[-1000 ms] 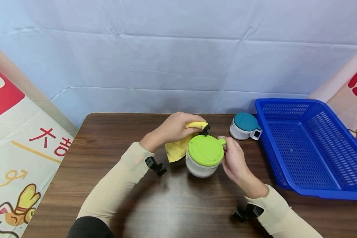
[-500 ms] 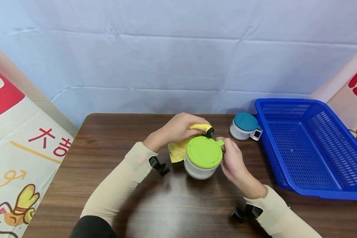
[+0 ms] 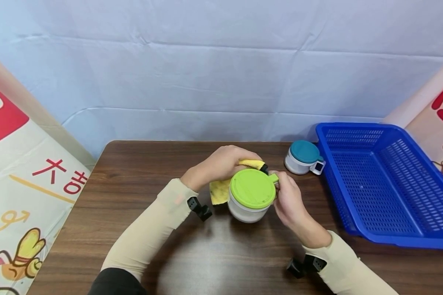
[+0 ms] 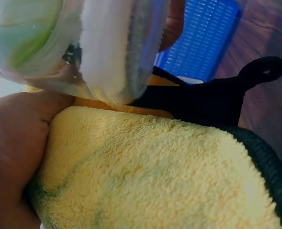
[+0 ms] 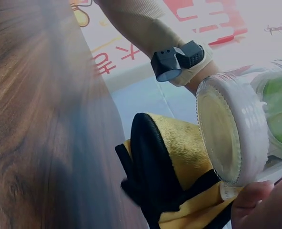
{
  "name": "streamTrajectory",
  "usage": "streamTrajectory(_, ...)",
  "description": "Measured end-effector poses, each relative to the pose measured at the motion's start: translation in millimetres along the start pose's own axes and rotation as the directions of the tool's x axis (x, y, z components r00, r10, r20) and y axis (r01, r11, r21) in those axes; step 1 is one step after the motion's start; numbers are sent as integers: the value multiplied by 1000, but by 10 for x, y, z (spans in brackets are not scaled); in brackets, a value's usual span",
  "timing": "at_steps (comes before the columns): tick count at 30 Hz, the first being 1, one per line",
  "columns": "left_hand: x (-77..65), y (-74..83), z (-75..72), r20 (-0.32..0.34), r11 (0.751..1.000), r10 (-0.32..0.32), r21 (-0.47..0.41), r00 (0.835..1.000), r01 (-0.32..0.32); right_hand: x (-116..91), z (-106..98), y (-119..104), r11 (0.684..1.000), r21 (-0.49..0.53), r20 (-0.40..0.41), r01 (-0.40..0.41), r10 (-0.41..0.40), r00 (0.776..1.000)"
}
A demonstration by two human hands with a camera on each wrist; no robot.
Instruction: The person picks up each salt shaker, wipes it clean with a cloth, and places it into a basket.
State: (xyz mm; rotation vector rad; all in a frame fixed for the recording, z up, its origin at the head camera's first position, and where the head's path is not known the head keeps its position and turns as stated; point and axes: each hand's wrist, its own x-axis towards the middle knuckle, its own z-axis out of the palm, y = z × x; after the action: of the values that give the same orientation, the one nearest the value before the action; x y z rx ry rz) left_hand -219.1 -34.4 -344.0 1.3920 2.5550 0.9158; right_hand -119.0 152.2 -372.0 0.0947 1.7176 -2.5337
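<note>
A clear glass seasoning jar (image 3: 247, 211) with a lime-green lid (image 3: 252, 188) and white contents is held up over the table. My right hand (image 3: 289, 198) grips it by the handle at its right side. Along the jar's far left side, my left hand (image 3: 225, 164) holds a yellow cloth (image 3: 219, 191) with black edging. The left wrist view shows the cloth's fluffy face (image 4: 146, 162) hanging right under the jar's side, the left thumb against its edge. Tilted in the right wrist view, the jar shows its ridged bottom (image 5: 219, 133).
A second jar with a teal lid (image 3: 304, 151) stands at the back right of the brown wooden table (image 3: 140, 172). Beside it, a blue plastic basket (image 3: 373, 184) takes up the right side. A pale cloth backdrop (image 3: 206, 73) hangs behind the table.
My left hand and the yellow cloth have shifted right and slightly nearer around the jar. The jar has moved a little left and nearer, with my right hand still on its handle.
</note>
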Motion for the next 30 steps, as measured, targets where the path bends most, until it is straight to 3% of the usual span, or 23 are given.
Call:
streamTrajectory(5, -32, -46, 9, -14, 998, -31, 54, 999, 32, -3, -30, -20, 1000, 8, 17, 23, -24, 1000)
streamTrajectory(11, -124, -125, -12, -57, 996, -63, 52, 996, 66, -4, -65, -47, 1000, 5, -46, 9, -8, 999)
streamTrajectory(20, -303, -232, -114, -118, 999, -42, 26, 992, 46, -2, -93, -79, 1000, -3, -81, 24, -25, 996)
streamTrajectory(30, -484, -273, -277, -107, 995, -75, 61, 991, 82, 4, -133, -102, 1000, -1, -88, 21, -21, 996)
